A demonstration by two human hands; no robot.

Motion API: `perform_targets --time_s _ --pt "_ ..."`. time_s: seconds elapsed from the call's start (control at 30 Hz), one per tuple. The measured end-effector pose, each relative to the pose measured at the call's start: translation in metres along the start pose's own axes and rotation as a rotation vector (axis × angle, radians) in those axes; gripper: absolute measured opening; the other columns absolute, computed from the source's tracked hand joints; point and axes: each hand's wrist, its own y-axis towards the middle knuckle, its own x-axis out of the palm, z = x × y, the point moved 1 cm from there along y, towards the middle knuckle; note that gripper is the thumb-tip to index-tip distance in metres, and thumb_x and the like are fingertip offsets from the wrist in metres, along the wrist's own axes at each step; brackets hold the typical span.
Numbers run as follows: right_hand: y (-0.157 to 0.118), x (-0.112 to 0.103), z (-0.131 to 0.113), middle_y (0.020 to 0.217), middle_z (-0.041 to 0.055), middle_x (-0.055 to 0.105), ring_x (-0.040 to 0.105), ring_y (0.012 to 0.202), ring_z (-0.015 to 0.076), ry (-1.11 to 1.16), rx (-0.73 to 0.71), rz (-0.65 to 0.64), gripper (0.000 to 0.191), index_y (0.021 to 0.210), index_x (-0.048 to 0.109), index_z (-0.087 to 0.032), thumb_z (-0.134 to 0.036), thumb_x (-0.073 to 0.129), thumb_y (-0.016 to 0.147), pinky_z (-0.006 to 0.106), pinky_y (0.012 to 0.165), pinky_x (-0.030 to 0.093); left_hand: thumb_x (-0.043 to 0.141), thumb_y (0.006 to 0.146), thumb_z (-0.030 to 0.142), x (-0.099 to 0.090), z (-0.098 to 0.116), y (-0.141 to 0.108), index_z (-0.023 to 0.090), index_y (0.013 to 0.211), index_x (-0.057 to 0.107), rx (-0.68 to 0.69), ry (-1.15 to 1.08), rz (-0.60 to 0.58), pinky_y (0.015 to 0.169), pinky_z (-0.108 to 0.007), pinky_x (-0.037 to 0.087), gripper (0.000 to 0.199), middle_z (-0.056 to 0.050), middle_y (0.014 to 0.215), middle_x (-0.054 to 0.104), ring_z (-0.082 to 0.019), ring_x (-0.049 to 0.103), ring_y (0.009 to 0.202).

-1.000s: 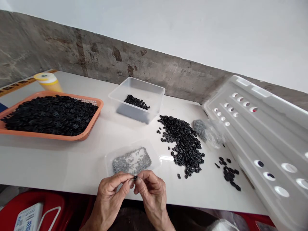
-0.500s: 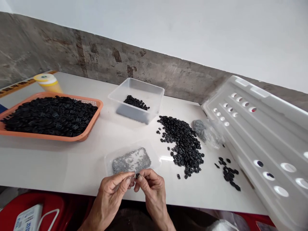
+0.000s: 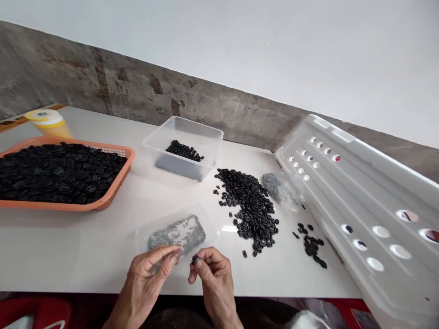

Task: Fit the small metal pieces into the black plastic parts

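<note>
right hand [image 3: 211, 274] is pinching a small black piece [image 3: 195, 260] between thumb and forefinger, at the near edge of the table [image 3: 85, 246]. piece is too small to tell its long axis or which way it is pointing. left hand [image 3: 151, 273] is sitting just beside, fingers half curled, fingertips over the near rim of a clear lid [image 3: 209, 224] that is holding grey metal bits [image 3: 176, 234]; cannot tell whether anything is sitting between those fingers. the two hands are lying apart, a narrow gap between them.

table is white and glossy, running along a stained concrete wall band with white wall above. lying on it: a loose heap of black pieces [image 3: 248, 205], a smaller scatter [image 3: 310, 242] to its right, a clear tub [image 3: 183, 146] with a few black pieces inside, an orange basket [image 3: 113, 192] full of them, a crumpled clear bag [image 3: 281, 189], a long white perforated tray [image 3: 360, 192].

basket is being cut off at the left edge, tray at the right. a yellow bottle [image 3: 48, 122] is sitting half hidden behind the basket. red shapes below the table edge are staying unclear.
</note>
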Motion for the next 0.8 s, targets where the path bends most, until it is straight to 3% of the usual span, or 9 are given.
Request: perform_targets --time_s 0.2,0.3,0.43,0.5,0.6,0.7,0.8 --pt "-0.004 -0.018 -0.006 0.067 0.0030 0.059 0.056 0.051 0.0049 0.000 0.005 0.105 0.040 0.077 0.056 -0.007 -0.038 0.079 0.070 0.014 0.058 0.045 0.061 0.085 0.032 -0.011 -0.007 0.000 0.022 0.096 0.074 0.113 0.112 0.156 0.078 -0.008 0.056 0.019 0.000 0.093 0.073 -0.008 0.071 0.080" --pt "-0.008 -0.035 -0.012 0.065 0.0010 0.057 0.055 0.051 0.0035 0.004 -0.025 0.178 0.039 0.080 0.057 -0.008 -0.038 0.080 0.069 0.013 0.059 0.044 0.059 0.086 0.022 0.002 -0.005 -0.009 0.023 0.096 0.072 0.270 0.176 0.101 0.075 -0.009 0.056 0.016 0.001 0.092 0.072 -0.008 0.070 0.079" --pt "-0.017 -0.061 -0.024 0.067 -0.0014 0.054 0.053 0.052 0.0025 0.019 -0.105 0.346 0.042 0.089 0.064 -0.013 -0.038 0.084 0.063 0.013 0.058 0.043 0.050 0.089 0.013 0.048 -0.011 -0.020 0.017 0.096 0.069 0.475 0.232 -0.186 0.069 -0.010 0.054 0.020 -0.002 0.081 0.069 -0.006 0.066 0.072" --pt "-0.023 -0.076 -0.029 0.073 -0.0004 0.055 0.052 0.053 0.0026 0.017 -0.139 0.431 0.043 0.089 0.065 -0.014 -0.038 0.085 0.060 0.015 0.057 0.043 0.045 0.090 0.011 0.078 -0.023 -0.018 0.015 0.096 0.069 0.546 0.415 -0.323 0.066 -0.010 0.053 0.026 -0.003 0.080 0.068 -0.006 0.064 0.068" --pt "-0.035 -0.096 -0.032 0.077 0.0007 0.055 0.051 0.055 0.0030 0.001 -0.170 0.527 0.042 0.089 0.065 -0.014 -0.037 0.085 0.061 0.016 0.058 0.043 0.043 0.087 0.005 0.125 -0.042 0.005 0.013 0.099 0.070 0.531 0.579 -0.294 0.073 -0.023 0.058 0.031 -0.008 0.085 0.068 -0.015 0.067 0.079" --pt "-0.047 -0.112 -0.031 0.075 0.0006 0.053 0.050 0.056 0.0030 -0.021 -0.193 0.585 0.042 0.092 0.065 -0.014 -0.038 0.084 0.063 0.016 0.059 0.042 0.040 0.083 -0.005 0.168 -0.052 0.043 0.007 0.122 0.059 0.493 0.744 -0.215 0.085 -0.038 0.058 0.046 -0.018 0.117 0.061 -0.025 0.064 0.103" --pt "-0.059 -0.117 -0.032 0.074 0.0000 0.051 0.049 0.056 0.0027 -0.031 -0.136 0.600 0.045 0.092 0.064 -0.014 -0.040 0.085 0.061 0.015 0.058 0.041 0.050 0.086 0.000 0.201 -0.050 0.080 0.013 0.130 0.051 0.469 0.859 -0.201 0.089 -0.039 0.057 0.046 -0.012 0.124 0.057 -0.020 0.061 0.107"
